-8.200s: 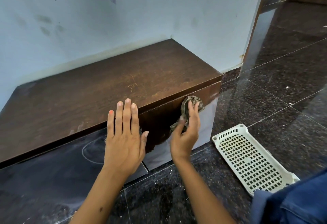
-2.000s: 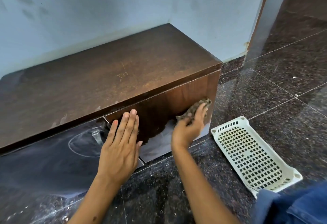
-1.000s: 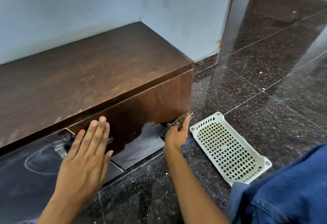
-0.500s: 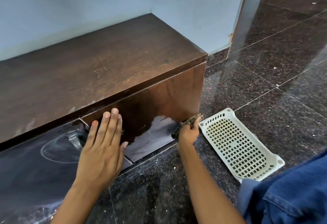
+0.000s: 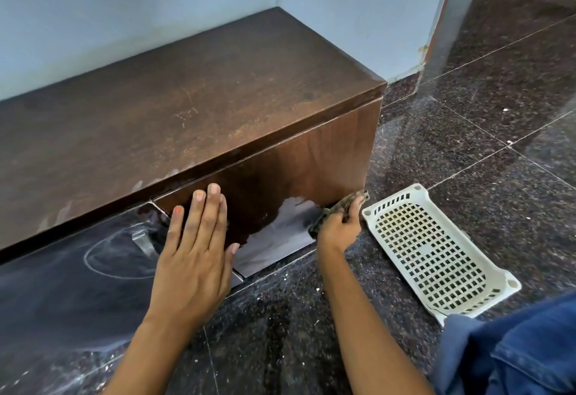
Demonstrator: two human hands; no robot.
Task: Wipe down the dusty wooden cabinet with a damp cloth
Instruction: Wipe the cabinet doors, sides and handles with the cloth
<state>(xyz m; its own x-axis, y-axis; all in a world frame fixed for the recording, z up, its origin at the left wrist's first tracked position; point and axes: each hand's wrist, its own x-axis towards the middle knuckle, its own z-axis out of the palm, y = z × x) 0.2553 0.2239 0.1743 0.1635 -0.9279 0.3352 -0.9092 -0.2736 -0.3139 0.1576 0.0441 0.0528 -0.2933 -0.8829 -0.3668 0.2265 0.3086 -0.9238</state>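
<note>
left hand [image 5: 194, 257] flat on cabinet [image 5: 199, 107], right hand [image 5: 338, 227] gripping cloth [image 5: 338, 207]

Over the last eight seconds the right hand [image 5: 338, 227], gripping the crumpled, dirt-darkened damp cloth [image 5: 341, 207], has travelled from the top right of the low dark brown wooden cabinet's [image 5: 193, 107] front panel, down toward five o'clock, to its bottom right corner just above the floor. It now sits just beside the white perforated plastic tray [image 5: 436, 254]. More of the panel's upper right looks wiped to a warm brown, and the pale dusty patch at its base has shrunk.
</note>
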